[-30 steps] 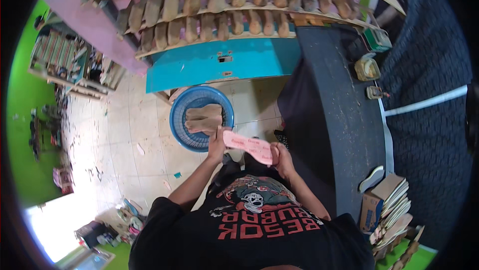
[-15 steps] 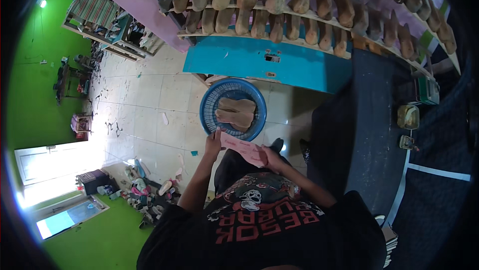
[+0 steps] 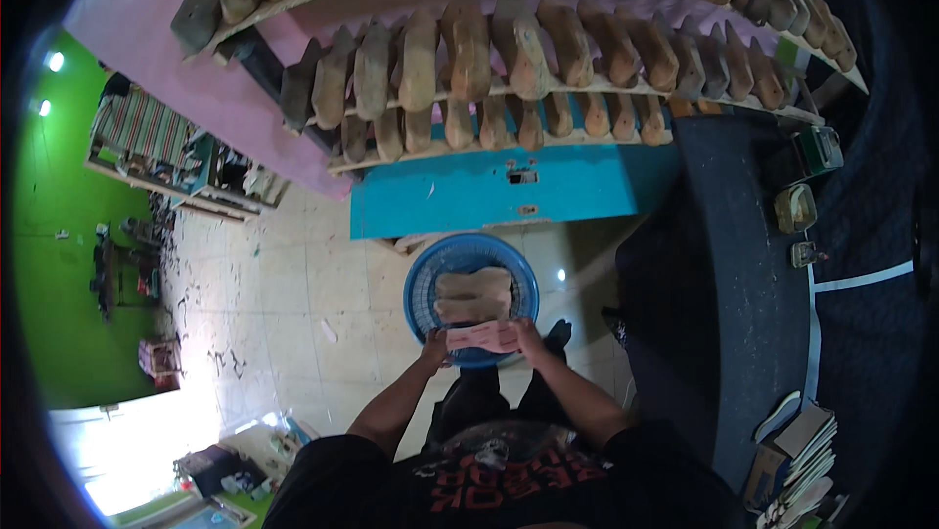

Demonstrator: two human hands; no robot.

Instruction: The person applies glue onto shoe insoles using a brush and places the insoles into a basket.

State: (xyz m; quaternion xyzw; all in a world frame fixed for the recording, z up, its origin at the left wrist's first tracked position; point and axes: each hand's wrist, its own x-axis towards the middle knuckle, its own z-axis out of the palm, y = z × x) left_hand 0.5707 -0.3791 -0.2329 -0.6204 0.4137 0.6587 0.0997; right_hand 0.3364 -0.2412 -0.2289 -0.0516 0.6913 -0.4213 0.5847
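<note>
A pink sheet (image 3: 484, 336) with marks on it, perhaps paper or card, stretches between my two hands. My left hand (image 3: 436, 347) grips its left end, and my right hand (image 3: 529, 338) has the right end between closed fingers. Both hands are over the near part of a round blue plastic basket (image 3: 415, 285). Inside it, just beyond the sheet, a pair of brown foot-shaped pieces (image 3: 473, 286) lies side by side, looking like wooden shoe lasts. The sheet's near side faces me; what is beneath it is hidden.
Shelves of wooden shoe lasts (image 3: 468, 50) rise ahead, above a turquoise panel (image 3: 440, 197). A long dark-covered table (image 3: 704, 304) runs along my right. Small containers (image 3: 795, 206) stand beyond it, and a cardboard box (image 3: 787, 456) sits at the lower right. Scraps litter the tiled floor (image 3: 284, 304).
My hands have moved forward with the pink sheet, from near my lap to over the basket's near edge. The sheet is now more level. My view has tilted up toward the shelves.
</note>
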